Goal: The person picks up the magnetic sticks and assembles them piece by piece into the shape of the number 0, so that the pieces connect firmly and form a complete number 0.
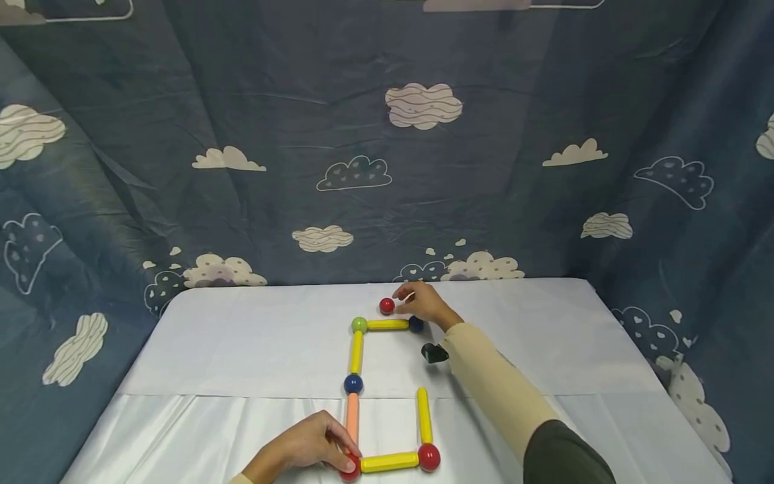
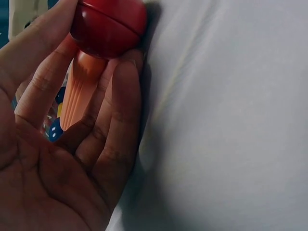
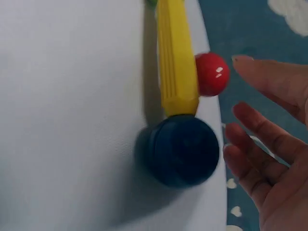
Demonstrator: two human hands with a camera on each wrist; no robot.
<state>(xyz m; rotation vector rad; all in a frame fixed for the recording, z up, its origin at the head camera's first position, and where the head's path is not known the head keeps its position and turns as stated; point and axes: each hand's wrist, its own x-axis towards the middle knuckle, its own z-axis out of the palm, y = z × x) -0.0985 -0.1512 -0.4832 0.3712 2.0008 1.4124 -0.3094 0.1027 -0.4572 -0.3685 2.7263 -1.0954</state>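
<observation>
My left hand (image 1: 311, 440) pinches a red ball (image 1: 350, 470) at the near left corner of a figure of balls and rods. From that ball a salmon-orange rod (image 1: 353, 415) runs away to a blue ball (image 1: 353, 384). In the right wrist view, my right hand (image 3: 276, 149) has its fingers spread apart, with a small gap to a loose red ball (image 3: 212, 74). That ball lies just beyond the far yellow rod (image 1: 388, 325), which ends in a dark blue ball (image 1: 416, 325) under the right hand.
A yellow rod (image 1: 357, 353) links the left blue ball to a green ball (image 1: 359, 325). Nearer, another yellow rod (image 1: 390, 462) leads to a red ball (image 1: 429, 457), where a further yellow rod (image 1: 424, 415) points away. A white cloth covers the table (image 1: 242, 343); a cloud-print curtain (image 1: 363, 222) hangs behind.
</observation>
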